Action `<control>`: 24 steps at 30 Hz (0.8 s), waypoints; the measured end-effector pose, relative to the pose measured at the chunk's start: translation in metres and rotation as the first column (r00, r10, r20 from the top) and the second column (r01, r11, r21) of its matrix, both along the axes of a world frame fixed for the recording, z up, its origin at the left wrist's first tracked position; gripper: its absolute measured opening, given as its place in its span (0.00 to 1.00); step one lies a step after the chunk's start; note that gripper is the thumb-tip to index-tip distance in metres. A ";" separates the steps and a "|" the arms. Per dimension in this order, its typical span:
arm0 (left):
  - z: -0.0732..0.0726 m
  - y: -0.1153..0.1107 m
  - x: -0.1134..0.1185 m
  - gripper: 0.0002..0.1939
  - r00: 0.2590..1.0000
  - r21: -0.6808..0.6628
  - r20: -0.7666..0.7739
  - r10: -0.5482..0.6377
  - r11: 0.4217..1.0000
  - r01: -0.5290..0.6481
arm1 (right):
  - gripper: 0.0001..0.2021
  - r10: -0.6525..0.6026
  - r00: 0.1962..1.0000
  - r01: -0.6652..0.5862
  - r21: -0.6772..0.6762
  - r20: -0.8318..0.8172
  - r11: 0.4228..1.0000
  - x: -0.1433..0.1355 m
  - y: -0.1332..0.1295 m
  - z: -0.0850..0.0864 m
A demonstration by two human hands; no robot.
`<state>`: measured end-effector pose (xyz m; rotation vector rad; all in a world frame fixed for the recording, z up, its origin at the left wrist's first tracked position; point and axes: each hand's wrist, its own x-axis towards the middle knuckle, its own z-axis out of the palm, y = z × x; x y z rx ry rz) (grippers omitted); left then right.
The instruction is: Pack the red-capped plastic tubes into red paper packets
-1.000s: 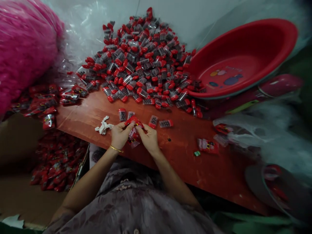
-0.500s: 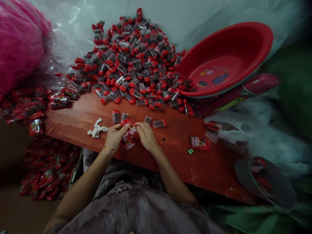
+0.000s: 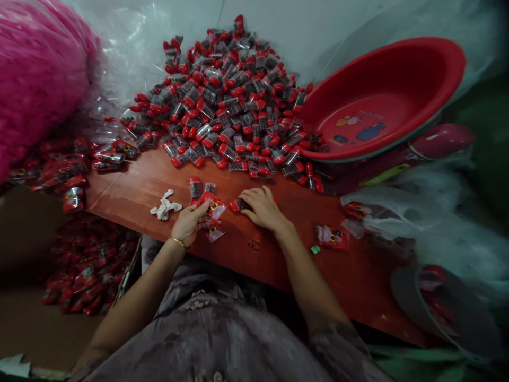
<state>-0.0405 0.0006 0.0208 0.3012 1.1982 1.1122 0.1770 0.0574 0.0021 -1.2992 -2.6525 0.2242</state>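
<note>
Head view: right of the container heap (image 3: 230,101) leans a red basin (image 3: 382,101), left of it a pink bundle (image 3: 40,79); in front, on our tabletop (image 3: 131,185), lies white cord (image 3: 165,206). Also before the heap, our left grip (image 3: 186,225) pinches a glossy red printed packet (image 3: 213,201); our right grip (image 3: 264,209) covers a red-ended tube (image 3: 234,205), how tightly we cannot tell.

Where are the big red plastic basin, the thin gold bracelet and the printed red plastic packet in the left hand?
Big red plastic basin (image 3: 392,77): head view, on its inner wall.
Thin gold bracelet (image 3: 178,242): head view, on its band.
Printed red plastic packet (image 3: 210,200): head view, on its red part.
</note>
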 end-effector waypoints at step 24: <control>0.005 -0.012 0.013 0.22 0.984 0.239 -0.176 0.006 0.970 0.037 | 0.15 -0.140 0.792 0.089 -0.114 -0.594 0.990 -0.022 -0.074 0.008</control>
